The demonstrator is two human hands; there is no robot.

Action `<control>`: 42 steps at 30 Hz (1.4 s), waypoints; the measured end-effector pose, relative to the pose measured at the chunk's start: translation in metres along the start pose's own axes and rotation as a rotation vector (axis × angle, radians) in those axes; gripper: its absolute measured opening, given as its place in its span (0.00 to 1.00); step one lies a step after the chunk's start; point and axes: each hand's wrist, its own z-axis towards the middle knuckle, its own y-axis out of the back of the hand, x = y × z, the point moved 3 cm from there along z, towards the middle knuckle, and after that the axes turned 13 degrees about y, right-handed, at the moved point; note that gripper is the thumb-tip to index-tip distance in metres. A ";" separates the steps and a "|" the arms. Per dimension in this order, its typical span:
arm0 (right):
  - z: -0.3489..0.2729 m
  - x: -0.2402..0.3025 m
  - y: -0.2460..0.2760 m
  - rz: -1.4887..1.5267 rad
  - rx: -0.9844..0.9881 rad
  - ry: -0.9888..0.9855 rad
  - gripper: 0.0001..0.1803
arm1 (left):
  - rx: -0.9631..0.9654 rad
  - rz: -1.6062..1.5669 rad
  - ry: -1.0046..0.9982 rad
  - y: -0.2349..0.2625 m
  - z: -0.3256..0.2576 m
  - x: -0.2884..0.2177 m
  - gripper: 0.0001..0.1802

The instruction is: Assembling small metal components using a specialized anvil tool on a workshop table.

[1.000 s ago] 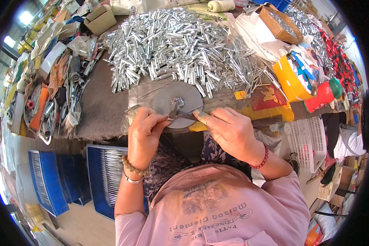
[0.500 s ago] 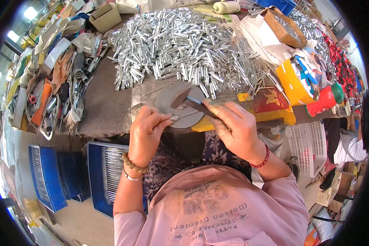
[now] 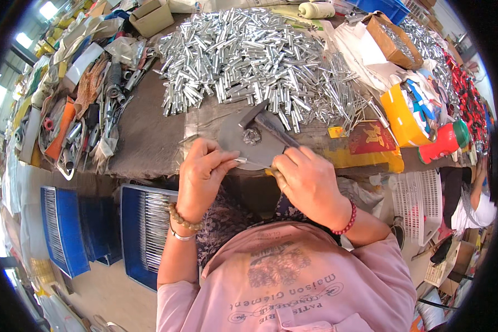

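Note:
My left hand (image 3: 205, 171) is closed in a pinch on a small silver metal pin (image 3: 241, 160) at the near edge of a round grey metal plate (image 3: 232, 133). A thin rod seems to run from that pin to my right hand (image 3: 310, 180), whose fingertips are pinched on its other end. The hammer (image 3: 276, 130) lies across the plate, head to the far left, its handle end just beyond my right fingers. Under the hammer head, a dark round knobby piece (image 3: 252, 136) sits mid-plate. Beyond lies a large heap of silver metal tubes (image 3: 243, 61).
Thin rods (image 3: 343, 83) lie right of the heap. Hand tools (image 3: 94, 122) crowd the bench's left side. At right are a yellow box (image 3: 401, 116) and a red-green container (image 3: 445, 141). Blue trays (image 3: 130, 232) of metal rods stand below left, a white basket (image 3: 418, 205) below right.
The hammer, in my right hand before, now rests on the plate. My right hand has moved down and nearer to my left, pinching at the rod. The view has shifted slightly.

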 end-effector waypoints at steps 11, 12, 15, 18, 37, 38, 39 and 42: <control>-0.025 0.009 -0.030 0.871 0.075 -0.439 0.13 | -0.037 -0.565 0.383 -0.032 -0.051 0.003 0.25; -0.027 0.011 -0.031 0.944 0.070 -0.463 0.13 | 0.001 -0.657 0.496 -0.031 -0.050 -0.004 0.26; -0.028 0.021 -0.035 1.061 0.059 -0.534 0.13 | 0.052 -0.817 0.644 -0.036 -0.051 -0.003 0.29; -0.025 0.032 -0.036 1.001 0.099 -0.486 0.14 | 0.037 -0.943 0.686 -0.035 -0.059 0.002 0.33; -0.029 0.033 -0.079 1.167 0.383 -0.515 0.22 | -0.789 -0.029 1.254 0.158 -0.343 0.268 0.23; -0.029 0.033 -0.080 1.171 0.388 -0.515 0.22 | -0.757 0.121 1.378 0.172 -0.381 0.301 0.21; -0.028 0.034 -0.082 1.186 0.396 -0.525 0.22 | -0.714 0.274 1.492 0.181 -0.401 0.324 0.19; -0.029 0.036 -0.086 1.185 0.410 -0.541 0.22 | -0.681 0.085 1.684 0.181 -0.400 0.326 0.16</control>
